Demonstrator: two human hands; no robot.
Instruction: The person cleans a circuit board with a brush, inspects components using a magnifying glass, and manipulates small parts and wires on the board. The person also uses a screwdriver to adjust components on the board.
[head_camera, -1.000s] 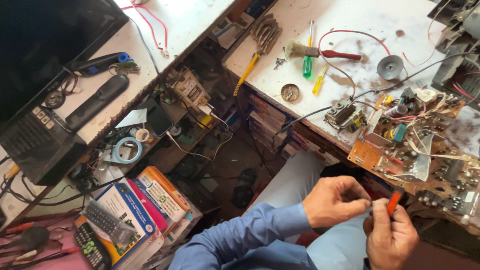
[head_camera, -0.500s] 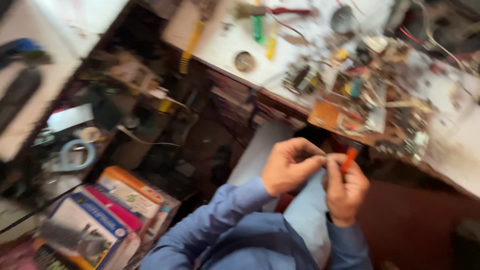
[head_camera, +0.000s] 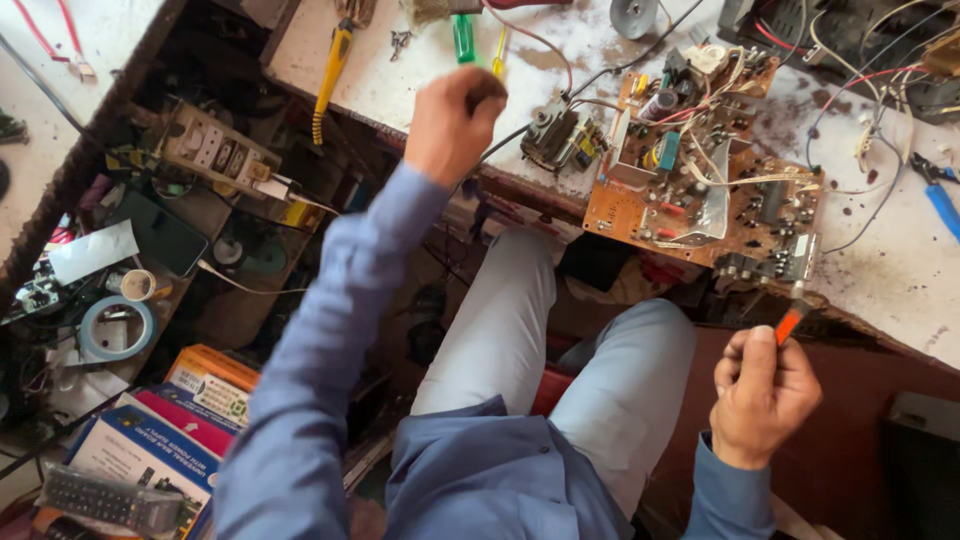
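My right hand (head_camera: 762, 398) pinches an orange-handled tool (head_camera: 790, 322) between thumb and fingers, its tip toward the circuit board (head_camera: 700, 190) at one o'clock. My left hand (head_camera: 452, 122), which met the right half a second ago, now reaches out curled to eleven o'clock, near the green screwdriver (head_camera: 463, 38); whether it holds anything I cannot tell.

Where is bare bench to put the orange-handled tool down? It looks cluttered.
Bare worktop lies right of the circuit board, below the blue pliers. Crowded along the top edge by the green screwdriver. The right hand holds the orange-handled tool.
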